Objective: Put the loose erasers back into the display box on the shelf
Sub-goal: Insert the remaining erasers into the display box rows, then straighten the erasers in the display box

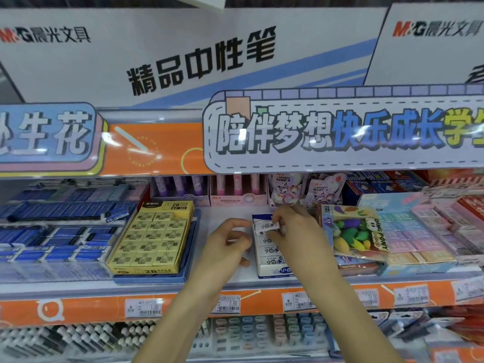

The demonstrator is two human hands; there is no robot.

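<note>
A white and blue display box [272, 272] stands on the middle shelf and holds a column of white erasers [269, 251]. My right hand [293, 231] is over the box's far end, pinching one white eraser [265, 227] above the row. My left hand [227, 244] hovers at the box's left side with fingers curled and apart; nothing shows in it. Its fingertips are close to the box wall.
A yellow box of 2B erasers [152, 239] lies to the left, past a bare strip of white shelf [209, 218]. A bag of fruit-shaped erasers [358, 231] leans right of the box. Blue eraser packs [52, 231] fill the far left. Price tags line the orange shelf edge [91, 307].
</note>
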